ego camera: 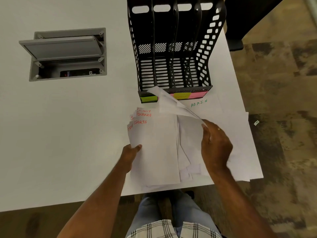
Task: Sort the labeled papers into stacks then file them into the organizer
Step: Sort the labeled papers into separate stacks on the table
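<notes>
My left hand (131,152) grips the left edge of a fanned stack of white papers (154,148); the top sheets read SPORTS and FINANCE in red. My right hand (214,145) pinches a few sheets (171,103) and lifts them off the stack, curling up toward the organizer. A sheet marked ADMIN (205,109) in green lies flat on the table at the right. The black four-slot file organizer (173,48) stands just beyond the papers, with green, yellow and pink sticky labels along its front base. Its slots hold no papers that I can see.
The white table (68,134) has an open grey cable box (66,54) sunk into it at the left. The table's right edge and near edge lie close to the papers. Patterned carpet (283,83) lies to the right, and my legs below.
</notes>
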Motion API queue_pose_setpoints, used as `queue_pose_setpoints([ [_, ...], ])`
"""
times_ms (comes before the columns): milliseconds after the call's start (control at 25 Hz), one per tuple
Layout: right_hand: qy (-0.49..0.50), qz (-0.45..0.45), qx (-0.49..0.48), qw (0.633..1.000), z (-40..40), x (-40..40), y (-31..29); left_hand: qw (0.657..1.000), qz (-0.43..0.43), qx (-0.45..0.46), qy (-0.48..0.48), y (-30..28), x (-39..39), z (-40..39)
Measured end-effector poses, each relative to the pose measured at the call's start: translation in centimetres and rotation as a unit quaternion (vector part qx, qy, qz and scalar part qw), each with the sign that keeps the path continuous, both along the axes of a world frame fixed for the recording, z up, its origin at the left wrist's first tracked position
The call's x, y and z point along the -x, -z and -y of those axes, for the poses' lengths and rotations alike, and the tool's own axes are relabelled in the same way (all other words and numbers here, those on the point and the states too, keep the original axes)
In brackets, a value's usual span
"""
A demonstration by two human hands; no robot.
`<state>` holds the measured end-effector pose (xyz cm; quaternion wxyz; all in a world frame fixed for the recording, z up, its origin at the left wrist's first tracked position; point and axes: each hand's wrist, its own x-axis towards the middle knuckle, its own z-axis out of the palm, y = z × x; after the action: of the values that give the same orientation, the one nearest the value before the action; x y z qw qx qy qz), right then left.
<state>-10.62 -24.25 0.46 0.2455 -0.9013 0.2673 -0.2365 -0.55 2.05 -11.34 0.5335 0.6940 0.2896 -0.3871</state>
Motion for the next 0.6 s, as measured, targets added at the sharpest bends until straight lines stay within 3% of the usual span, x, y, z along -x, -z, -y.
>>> queue_pose_setpoints([
  [120, -0.028, 0.016, -0.024, 0.999, 0.1, -0.6, -3.8, 1.000, 0.009, 0.011, -0.004, -0.4, -0.5, -0.2],
  [240, -0.003, -0.034, -0.172, 0.985, -0.2, -1.2, -3.7, 1.000, 0.016, 0.024, -0.012, -0.6, -1.0, -0.5],
  [440, 0.023, -0.179, -0.265, 0.947, -2.4, -1.0, 4.8, 0.993, 0.034, 0.110, -0.041, -0.5, -0.7, -1.6],
  [600, -0.006, -0.200, -0.331, 0.922, -5.3, 0.3, 10.6, 0.991, 0.006, 0.105, -0.084, -0.8, -0.3, -0.9],
])
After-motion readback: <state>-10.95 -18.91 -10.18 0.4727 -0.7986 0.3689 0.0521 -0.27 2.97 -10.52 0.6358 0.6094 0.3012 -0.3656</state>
